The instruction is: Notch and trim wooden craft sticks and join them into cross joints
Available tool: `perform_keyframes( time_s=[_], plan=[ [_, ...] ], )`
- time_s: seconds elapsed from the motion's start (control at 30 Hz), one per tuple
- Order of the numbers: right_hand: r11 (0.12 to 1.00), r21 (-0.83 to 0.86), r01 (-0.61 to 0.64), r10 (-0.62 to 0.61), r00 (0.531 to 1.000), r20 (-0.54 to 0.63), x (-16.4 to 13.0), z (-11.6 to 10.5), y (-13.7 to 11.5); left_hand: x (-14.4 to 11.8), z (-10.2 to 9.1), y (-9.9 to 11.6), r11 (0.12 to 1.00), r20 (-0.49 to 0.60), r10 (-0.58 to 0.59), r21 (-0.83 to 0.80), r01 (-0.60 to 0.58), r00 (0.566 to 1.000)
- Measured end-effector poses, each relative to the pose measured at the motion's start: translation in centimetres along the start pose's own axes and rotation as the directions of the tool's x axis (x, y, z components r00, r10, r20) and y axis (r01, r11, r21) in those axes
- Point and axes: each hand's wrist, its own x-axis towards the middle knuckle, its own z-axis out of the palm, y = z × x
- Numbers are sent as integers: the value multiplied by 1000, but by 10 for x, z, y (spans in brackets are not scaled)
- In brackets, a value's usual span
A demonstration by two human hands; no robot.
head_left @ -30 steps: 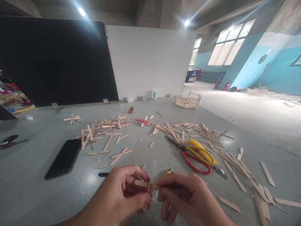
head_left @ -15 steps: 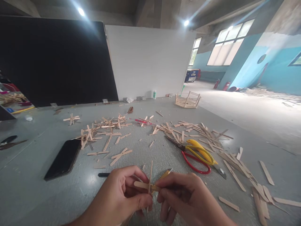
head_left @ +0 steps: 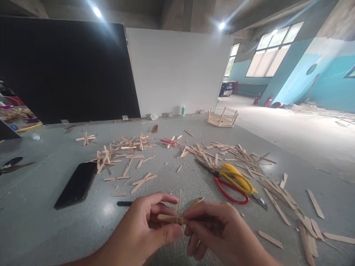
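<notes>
Wooden craft sticks, crossed into a little bundle (head_left: 170,218), sit pinched between both hands low in the middle of the view. Left hand (head_left: 146,231) closes thumb and fingers on the flat stick's near end; right hand (head_left: 219,231) grips the other end, fingers curled tight, and something yellowish pokes up from that grip, too small to tell what. A thin splinter stands upright through the crossing. Both hands hover just above the grey tabletop (head_left: 41,221). Just beyond the left hand lies a short black pen-like piece (head_left: 124,203). Further left, a dark phone (head_left: 75,184) lies flat. To the right, scissors (head_left: 230,181) with yellow and red handles rest near the right hand, blades pointing away left. Loose sticks (head_left: 244,157) spread wide across the tabletop behind and to the right. Far back, near the white board, a small stick-built basket (head_left: 222,118) stands upright.
</notes>
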Motion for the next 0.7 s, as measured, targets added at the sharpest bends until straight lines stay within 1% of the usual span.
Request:
perform_keyframes(
  time_s=[0.03,0.07,0.1,0.13,0.17,0.2,0.23,0.27,0.3,0.33,0.37,0.4,0.43,0.47,0.5,0.6,0.7],
  plan=[
    [999,-38,20,-20,1000,14,0,-1,2,0,-1,2,999,-25,-10,49,11,1000],
    [994,-89,70,-69,997,19,0,-3,4,1,-2,5,995,-34,-8,97,11,999],
    [977,-156,146,-147,989,4,0,-6,6,2,-5,7,991,-36,9,135,-4,999],
    [943,-243,227,-242,970,-34,0,-9,9,3,-7,10,986,-35,39,162,-32,999],
    [889,-348,296,-344,936,-82,1,-11,12,4,-10,14,982,-40,69,178,-61,997],
    [819,-463,340,-434,894,-112,3,-13,15,6,-13,16,979,-63,101,185,-88,993],
    [734,-569,370,-508,856,-99,6,-14,18,7,-16,19,976,-76,118,193,-101,990],
    [634,-657,408,-559,829,-25,8,-14,21,8,-19,22,975,-88,130,194,-111,988],
    [515,-719,467,-583,805,105,11,-13,25,8,-20,23,974,-99,139,194,-118,985],
    [383,-743,549,-578,770,270,14,-12,29,8,-22,25,973,-103,146,193,-124,984],
    [249,-730,637,-550,713,435,16,-9,33,8,-22,26,973,-106,153,191,-131,983],
    [131,-698,704,-513,651,559,17,-6,36,8,-22,27,972,-105,159,189,-138,982],
    [36,-669,743,-484,599,638,18,-3,40,8,-22,27,971,-101,164,190,-143,981],
    [-31,-653,757,-471,565,678,19,0,43,8,-21,28,971,-96,166,191,-146,981],
    [-79,-646,759,-472,542,695,19,3,45,7,-21,28,971,-95,164,192,-144,982],
    [-192,-637,746,-472,499,727,17,7,49,6,-20,28,973,-93,154,189,-134,984],
    [-294,-597,747,-456,439,774,18,8,51,6,-21,28,967,-93,168,207,-146,981]
  ],
)
